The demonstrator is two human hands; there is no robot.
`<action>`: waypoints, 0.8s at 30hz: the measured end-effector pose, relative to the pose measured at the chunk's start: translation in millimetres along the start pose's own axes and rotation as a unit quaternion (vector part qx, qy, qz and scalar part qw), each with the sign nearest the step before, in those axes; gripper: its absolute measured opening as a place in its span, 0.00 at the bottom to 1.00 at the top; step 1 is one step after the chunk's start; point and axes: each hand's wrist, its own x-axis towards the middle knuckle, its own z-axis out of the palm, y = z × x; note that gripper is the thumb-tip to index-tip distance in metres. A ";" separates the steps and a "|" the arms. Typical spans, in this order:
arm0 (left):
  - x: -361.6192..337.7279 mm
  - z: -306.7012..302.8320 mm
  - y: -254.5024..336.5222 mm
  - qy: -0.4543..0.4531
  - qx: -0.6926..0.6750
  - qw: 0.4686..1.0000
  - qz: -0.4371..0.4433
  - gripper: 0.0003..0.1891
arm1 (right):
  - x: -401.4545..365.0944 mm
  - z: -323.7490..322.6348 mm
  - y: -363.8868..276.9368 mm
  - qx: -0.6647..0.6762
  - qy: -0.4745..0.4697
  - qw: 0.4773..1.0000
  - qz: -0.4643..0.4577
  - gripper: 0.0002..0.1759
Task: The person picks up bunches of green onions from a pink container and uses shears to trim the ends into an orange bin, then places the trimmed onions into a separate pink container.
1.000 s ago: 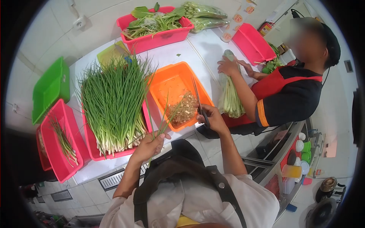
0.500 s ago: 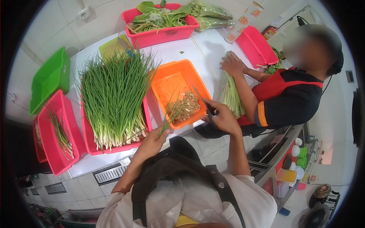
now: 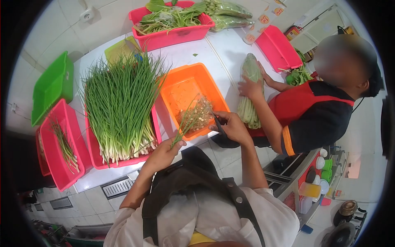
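Observation:
My left hand (image 3: 166, 153) is closed on a few green onion stalks (image 3: 183, 128), whose tips lean over the near edge of an orange basin (image 3: 177, 87). Dark-handled scissors (image 3: 219, 125) are in my right hand (image 3: 233, 126), their blades pointing into the basin. Brown and pale trimmings (image 3: 199, 114) lie in the basin's near part. To the left, a big bundle of green onions (image 3: 119, 103), white ends toward me, fills a pink crate (image 3: 95, 158). Whether the blades touch the stalks I cannot tell.
At the right a co-worker in a red apron (image 3: 294, 107) handles a bagged vegetable bundle (image 3: 250, 111). Pink crates stand at the back (image 3: 173, 38), back right (image 3: 277, 47) and far left (image 3: 76, 144), near a green crate (image 3: 53, 88). A yellow board (image 3: 113, 51) lies behind the onions.
The scissors have swung down and left toward the stalks and trimmings, and my right hand has shifted slightly left. The co-worker's hands have moved apart around the bagged bundle, which now stands more exposed.

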 end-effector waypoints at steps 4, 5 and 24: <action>2.0 -1.6 1.3 -0.005 -0.006 1.000 -0.008 0.20 | 0.6 -1.9 8.6 0.043 0.042 0.996 -0.063 0.36; 2.1 -1.8 2.7 -0.006 -0.009 1.000 -0.010 0.20 | 0.0 -2.9 9.3 0.033 0.037 0.996 -0.070 0.37; 9.0 -2.1 -1.0 -0.007 -0.009 1.000 -0.020 0.17 | -2.8 -7.2 -10.3 0.017 0.047 0.989 -0.140 0.43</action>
